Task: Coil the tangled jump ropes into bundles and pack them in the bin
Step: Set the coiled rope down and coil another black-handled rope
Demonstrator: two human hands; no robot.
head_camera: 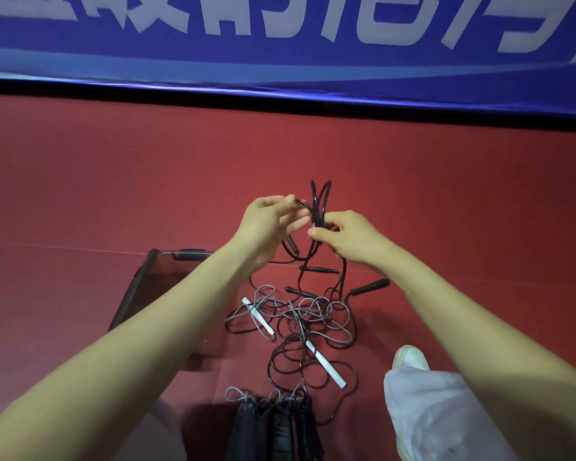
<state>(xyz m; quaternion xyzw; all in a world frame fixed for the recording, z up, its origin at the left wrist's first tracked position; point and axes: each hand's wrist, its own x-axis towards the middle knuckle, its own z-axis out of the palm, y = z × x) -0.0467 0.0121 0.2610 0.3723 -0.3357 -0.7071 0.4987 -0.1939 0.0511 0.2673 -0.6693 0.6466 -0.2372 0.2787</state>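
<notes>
- Your right hand (350, 237) is curled round the black rope (320, 201), thumb and fingertips pinching several folded strands together. The loops stand up above your grip.
- Your left hand (266, 221) is just beside it, fingers bent, with thumb and forefinger pinching one strand of the same rope.
- You hold both hands up over the red floor (113, 194), nearly touching.
- Below your hands the black rope hangs down to the tangle (306, 314) on the floor.
- One black handle (369, 287) lies at the tangle's right edge.
- A grey rope (341, 334) is woven through the tangle. Its two white handles (258, 319) lie in it, one left and one nearer you.
- The bin (137, 287) sits on the floor left of the tangle, partly hidden under your left forearm. You cannot tell what it holds.
- Dark bundles (273, 424) with grey loops at the top lie at the near edge, just below the tangle.
- Your white shoe (409, 359) and pale trouser leg (439, 410) are right of the tangle.
- A blue banner (280, 61) runs along the far wall.
</notes>
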